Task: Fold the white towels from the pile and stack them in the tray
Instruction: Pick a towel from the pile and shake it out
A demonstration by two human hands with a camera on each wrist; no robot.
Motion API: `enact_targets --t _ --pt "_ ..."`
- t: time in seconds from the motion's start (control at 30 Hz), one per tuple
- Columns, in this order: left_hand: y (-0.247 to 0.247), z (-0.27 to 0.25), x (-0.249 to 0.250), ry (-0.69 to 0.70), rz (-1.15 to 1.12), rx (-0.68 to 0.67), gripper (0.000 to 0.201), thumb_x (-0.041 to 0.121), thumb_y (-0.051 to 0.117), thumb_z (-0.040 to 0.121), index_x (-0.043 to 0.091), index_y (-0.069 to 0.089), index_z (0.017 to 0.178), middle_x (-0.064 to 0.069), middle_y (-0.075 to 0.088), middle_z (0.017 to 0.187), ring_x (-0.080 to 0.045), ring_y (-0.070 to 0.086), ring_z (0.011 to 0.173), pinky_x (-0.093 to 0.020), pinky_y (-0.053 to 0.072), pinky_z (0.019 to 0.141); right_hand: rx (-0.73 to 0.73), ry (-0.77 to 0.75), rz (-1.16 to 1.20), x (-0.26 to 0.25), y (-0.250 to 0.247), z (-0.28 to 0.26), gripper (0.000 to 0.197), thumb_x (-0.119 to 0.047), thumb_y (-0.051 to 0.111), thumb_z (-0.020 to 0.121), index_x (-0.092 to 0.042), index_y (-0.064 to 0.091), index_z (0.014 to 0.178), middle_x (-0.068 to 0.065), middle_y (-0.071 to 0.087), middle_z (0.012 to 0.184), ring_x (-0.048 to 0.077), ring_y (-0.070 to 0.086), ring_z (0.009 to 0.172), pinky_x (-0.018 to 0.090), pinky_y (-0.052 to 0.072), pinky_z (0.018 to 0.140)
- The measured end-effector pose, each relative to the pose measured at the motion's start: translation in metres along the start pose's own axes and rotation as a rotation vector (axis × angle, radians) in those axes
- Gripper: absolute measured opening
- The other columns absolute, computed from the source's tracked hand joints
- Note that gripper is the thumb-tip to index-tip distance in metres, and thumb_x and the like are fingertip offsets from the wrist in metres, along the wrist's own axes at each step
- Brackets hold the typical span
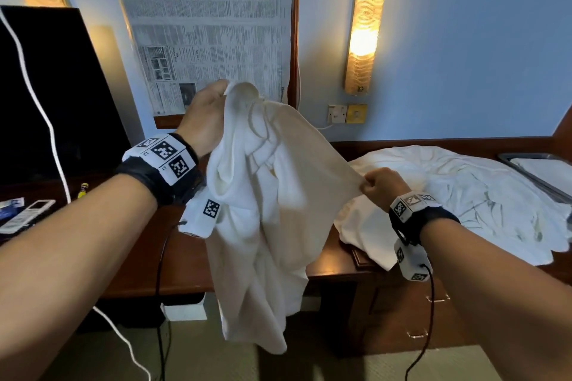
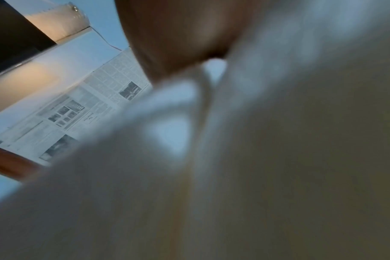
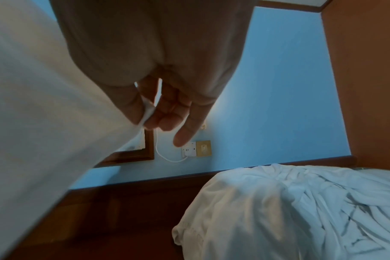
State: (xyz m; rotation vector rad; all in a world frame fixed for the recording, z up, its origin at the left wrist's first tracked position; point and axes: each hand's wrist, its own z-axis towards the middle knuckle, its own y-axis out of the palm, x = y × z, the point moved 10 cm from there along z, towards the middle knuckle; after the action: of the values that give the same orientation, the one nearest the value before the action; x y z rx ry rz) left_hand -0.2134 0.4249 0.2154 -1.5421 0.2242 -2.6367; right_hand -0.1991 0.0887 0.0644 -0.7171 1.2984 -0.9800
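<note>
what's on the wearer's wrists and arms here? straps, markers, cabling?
Forearms are bare, no sleeves. Each wrist has a black strap carrying white blocks printed with black square fiducial tags: left wrist rig, right wrist rig. A white tagged module hangs below each wrist, with a thin black cable trailing down.

White towel, white pile, dk-brown desk, blue wall, b&w newspaper.

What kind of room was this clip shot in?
Probably a hotel room: a dark wooden desk built along the wall, a long wall lamp, a dark TV screen, and a pile of white towels.
</note>
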Motion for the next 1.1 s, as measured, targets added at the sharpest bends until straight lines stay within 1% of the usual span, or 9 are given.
enact_targets --t 0.17,0.27,0.33,0.43,0.53,0.67,0.83,0.93,1.1 --pt "0.023 -0.018 0.003 -0.002 0.157 -0.384 0.008 0.002 0.061 0.096 0.007 0.065 0.091 0.007 0.071 0.080 -0.005 0.066 0.077 -0.020 0.053 0.074 0.350 -0.021 0.332 -0.024 -0.077 0.013 0.015 -0.012 0.060 0.092 -0.002 0.071 0.089 0.018 0.069 0.087 0.025 0.058 0.078 0.028 0.041 0.070" --pt "0.026 -0.024 0.019 0.040 0.203 -0.576 0.011 0.012 0.063 0.094 0.002 0.067 0.094 -0.007 0.073 0.092 -0.012 0.069 0.090 -0.019 0.051 0.084 0.399 -0.177 0.530 -0.082 -0.121 0.016 0.012 -0.013 0.059 0.090 -0.014 0.071 0.090 0.015 0.070 0.090 0.030 0.067 0.084 0.040 0.057 0.077" --pt "0.002 -0.008 0.036 0.117 0.229 -0.454 0.010 0.010 0.063 0.096 0.009 0.072 0.094 -0.001 0.072 0.091 -0.009 0.066 0.090 -0.016 0.048 0.085 0.381 -0.320 0.619 -0.128 -0.142 0.011 0.015 -0.011 0.057 0.092 -0.020 0.067 0.085 0.004 0.068 0.082 0.026 0.069 0.083 0.041 0.059 0.074" --pt "-0.034 0.014 0.057 0.196 0.176 -0.227 0.016 0.019 0.068 0.094 0.028 0.079 0.088 0.003 0.071 0.087 -0.013 0.060 0.084 -0.028 0.047 0.081 0.415 -0.571 0.544 -0.203 -0.171 -0.012 0.017 -0.009 0.054 0.096 -0.017 0.065 0.086 -0.012 0.062 0.075 -0.002 0.061 0.067 0.017 0.050 0.064" --pt "-0.041 0.019 0.080 0.273 0.104 -0.111 0.034 0.012 0.064 0.095 0.039 0.081 0.084 0.000 0.072 0.090 -0.006 0.060 0.076 -0.019 0.050 0.076 0.416 -0.710 0.523 -0.252 -0.188 -0.028 0.014 -0.009 0.058 0.096 -0.014 0.069 0.088 -0.009 0.066 0.079 -0.007 0.059 0.069 0.009 0.045 0.068" --pt "-0.034 0.024 0.114 0.345 0.003 -0.057 0.039 0.002 0.065 0.093 0.036 0.082 0.083 0.011 0.077 0.084 -0.002 0.065 0.076 -0.016 0.054 0.078 0.355 -0.743 0.626 -0.285 -0.206 -0.034 0.007 -0.019 0.069 0.091 -0.014 0.073 0.090 0.013 0.070 0.081 0.011 0.057 0.065 0.027 0.050 0.060" --pt "-0.029 0.029 0.140 0.402 -0.056 0.000 0.024 -0.005 0.068 0.089 0.017 0.076 0.086 0.009 0.075 0.074 0.000 0.064 0.067 -0.016 0.053 0.070 0.277 -0.841 0.618 -0.309 -0.217 -0.045 0.007 -0.018 0.069 0.092 -0.013 0.074 0.091 0.007 0.072 0.082 0.004 0.058 0.071 0.019 0.046 0.069" --pt "-0.025 0.034 0.141 0.389 -0.050 0.004 0.014 0.009 0.077 0.086 0.023 0.077 0.082 0.006 0.072 0.072 -0.006 0.062 0.066 -0.026 0.053 0.069 0.269 -0.868 0.563 -0.310 -0.219 -0.047 0.009 -0.020 0.067 0.094 -0.015 0.075 0.095 -0.006 0.072 0.084 -0.002 0.061 0.075 0.016 0.047 0.074" --pt "-0.016 0.039 0.140 0.331 -0.104 -0.055 0.015 0.034 0.080 0.073 0.023 0.079 0.083 -0.010 0.074 0.089 -0.030 0.064 0.087 -0.060 0.052 0.087 0.276 -0.864 0.584 -0.306 -0.222 -0.044 0.010 -0.024 0.068 0.093 -0.016 0.075 0.093 0.002 0.073 0.088 0.005 0.063 0.077 0.027 0.054 0.077"
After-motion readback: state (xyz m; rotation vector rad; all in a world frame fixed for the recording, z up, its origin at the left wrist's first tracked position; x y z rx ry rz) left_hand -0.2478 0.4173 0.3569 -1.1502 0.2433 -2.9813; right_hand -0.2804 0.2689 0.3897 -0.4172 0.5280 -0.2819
